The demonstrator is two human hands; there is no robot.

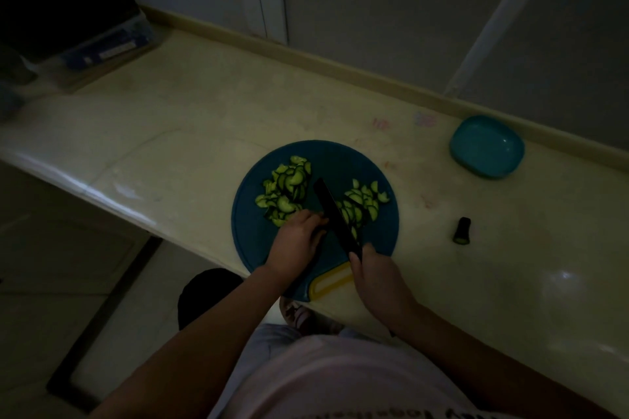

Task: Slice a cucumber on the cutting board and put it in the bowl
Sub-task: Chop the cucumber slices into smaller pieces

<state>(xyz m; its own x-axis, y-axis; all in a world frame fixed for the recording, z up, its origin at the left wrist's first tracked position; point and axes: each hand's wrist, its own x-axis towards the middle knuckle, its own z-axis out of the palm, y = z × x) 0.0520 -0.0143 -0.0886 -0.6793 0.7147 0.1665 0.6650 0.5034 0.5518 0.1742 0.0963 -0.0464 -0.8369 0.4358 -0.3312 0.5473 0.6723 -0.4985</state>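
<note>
Slices (289, 190) heaped on cutting board (333, 156), bowl (486, 146) not yet filled; knife (335, 214) gripped by right hand (374, 275), grip of left hand (296, 243) indiscernible.

The left hand (296, 241) covers whatever lies under its fingers beside the knife (335, 218), the right hand (376, 277) hides the handle, and the clutter (109, 44) at upper left is too dark to identify.

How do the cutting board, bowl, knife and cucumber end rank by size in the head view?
1. cutting board
2. bowl, larger by area, though the knife looks longer but much thinner, so these two are close
3. knife
4. cucumber end
</note>
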